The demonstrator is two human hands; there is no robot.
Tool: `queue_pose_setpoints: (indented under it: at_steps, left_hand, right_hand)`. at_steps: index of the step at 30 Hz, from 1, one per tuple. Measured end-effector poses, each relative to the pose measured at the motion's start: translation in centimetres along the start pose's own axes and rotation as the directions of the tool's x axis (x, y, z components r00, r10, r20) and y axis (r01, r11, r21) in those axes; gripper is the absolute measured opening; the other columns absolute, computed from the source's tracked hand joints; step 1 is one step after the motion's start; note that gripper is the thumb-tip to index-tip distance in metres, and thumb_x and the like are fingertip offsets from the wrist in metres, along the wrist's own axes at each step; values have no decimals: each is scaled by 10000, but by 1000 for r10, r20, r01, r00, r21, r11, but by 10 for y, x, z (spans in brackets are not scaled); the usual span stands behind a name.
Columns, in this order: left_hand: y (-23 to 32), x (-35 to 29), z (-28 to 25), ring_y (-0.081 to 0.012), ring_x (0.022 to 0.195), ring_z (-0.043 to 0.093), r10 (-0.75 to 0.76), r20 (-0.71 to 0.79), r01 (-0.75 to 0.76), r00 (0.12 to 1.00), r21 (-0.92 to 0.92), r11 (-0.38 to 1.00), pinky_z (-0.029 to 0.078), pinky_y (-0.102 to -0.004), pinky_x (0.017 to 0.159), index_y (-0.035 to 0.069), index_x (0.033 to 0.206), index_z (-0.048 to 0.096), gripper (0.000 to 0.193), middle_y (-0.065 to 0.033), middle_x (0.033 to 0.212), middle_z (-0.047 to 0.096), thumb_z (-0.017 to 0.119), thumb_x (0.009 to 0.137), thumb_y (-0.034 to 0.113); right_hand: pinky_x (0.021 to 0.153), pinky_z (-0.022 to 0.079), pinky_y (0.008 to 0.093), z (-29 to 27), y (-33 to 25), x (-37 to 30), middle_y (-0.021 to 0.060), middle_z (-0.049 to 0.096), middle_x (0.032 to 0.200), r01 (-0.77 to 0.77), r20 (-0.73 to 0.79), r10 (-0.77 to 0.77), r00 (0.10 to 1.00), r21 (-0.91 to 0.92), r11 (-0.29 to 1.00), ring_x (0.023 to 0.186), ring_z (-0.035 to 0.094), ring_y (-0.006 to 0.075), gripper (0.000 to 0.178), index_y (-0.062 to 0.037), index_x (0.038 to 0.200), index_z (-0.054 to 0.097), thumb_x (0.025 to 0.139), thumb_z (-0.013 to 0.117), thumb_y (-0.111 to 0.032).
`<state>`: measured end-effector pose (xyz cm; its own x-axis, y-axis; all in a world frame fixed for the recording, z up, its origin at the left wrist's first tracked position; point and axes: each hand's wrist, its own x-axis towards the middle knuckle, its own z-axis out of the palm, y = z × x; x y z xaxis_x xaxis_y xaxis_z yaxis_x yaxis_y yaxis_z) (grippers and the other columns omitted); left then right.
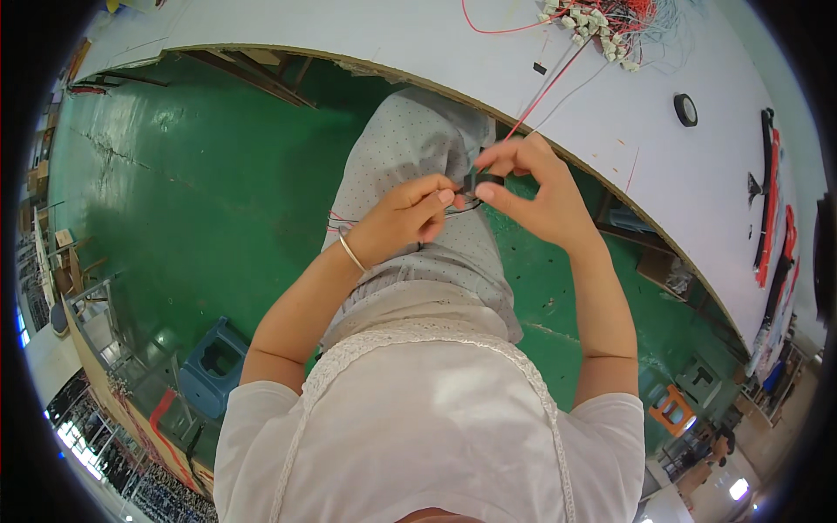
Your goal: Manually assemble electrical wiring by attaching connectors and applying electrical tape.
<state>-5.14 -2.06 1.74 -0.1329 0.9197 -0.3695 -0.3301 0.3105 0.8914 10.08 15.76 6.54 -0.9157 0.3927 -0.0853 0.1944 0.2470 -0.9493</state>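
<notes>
Above my lap, my left hand [408,214] is closed, its thumb and fingers pinching a thin bundle of wires [340,220]. Dark and reddish wire ends stick out on that hand's left side. A small roll of black tape [488,180] sits between the thumb and fingers of my right hand [542,187], close to the left fingertips. Dark tape appears to meet the wires between the two hands, but the fingers partly cover that spot. From near my right hand, a red wire [549,87] and a grey wire [571,94] run up over the table edge.
On the white table [366,30], wires with pale connectors [593,26] lie piled at the far right. Another black tape roll [686,110] and red-and-black bundles [769,200] are further right. A blue stool [214,366] and an orange stool [671,410] stand on the green floor.
</notes>
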Motion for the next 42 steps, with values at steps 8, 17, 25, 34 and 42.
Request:
queue_pose_setpoints:
  at_steps: [8, 17, 25, 34, 42]
  left_hand:
    - [8, 18, -10, -117, 861, 544, -32, 307, -10, 951, 134, 991, 445, -289, 782, 19, 1036, 607, 215, -41, 964, 636, 482, 1043, 194]
    - [-13, 6, 14, -196, 496, 507, 725, -161, -194, 670, 904, 380, 395, -322, 448, 98, 749, 599, 198, -25, 644, 536, 720, 879, 186]
    - [-28, 9, 10, -121, 535, 499, 833, -109, -242, 543, 929, 279, 390, -292, 460, 108, 818, 637, 118, 0, 609, 436, 694, 903, 167]
    - [5, 3, -13, -39, 551, 298, -221, 166, 263, 961, -303, 916, 266, -215, 504, 34, 1099, 610, 265, 81, 655, 396, 435, 1067, 231]
    - [4, 17, 10, -49, 583, 387, -42, -16, 44, 999, 146, 988, 305, -208, 533, 43, 972, 645, 225, 60, 646, 457, 550, 1021, 240]
  right_hand:
    - [827, 465, 316, -8, 38, -22, -15, 690, 1008, 207, 85, -192, 978, -237, 949, 947, 553, 204, 296, -91, 1031, 693, 749, 766, -42]
    - [790, 476, 337, 10, -5, 3, 15, 670, 925, 262, -270, -383, 883, -393, 881, 900, 573, 184, 268, -101, 1064, 691, 802, 727, -64]
    - [676, 423, 289, 33, -19, 47, -20, 576, 744, 84, 27, -79, 996, -370, 925, 747, 482, 130, 224, -129, 1028, 728, 823, 752, -215]
    - [707, 411, 250, -1, 10, -14, -41, 560, 845, -122, -24, 125, 992, 88, 989, 744, 465, 76, 370, -65, 1137, 658, 781, 758, -80]
    - [760, 470, 302, -5, 35, -26, 17, 674, 1056, 138, -13, -157, 988, -409, 902, 848, 565, 184, 340, -87, 1081, 689, 754, 708, 4]
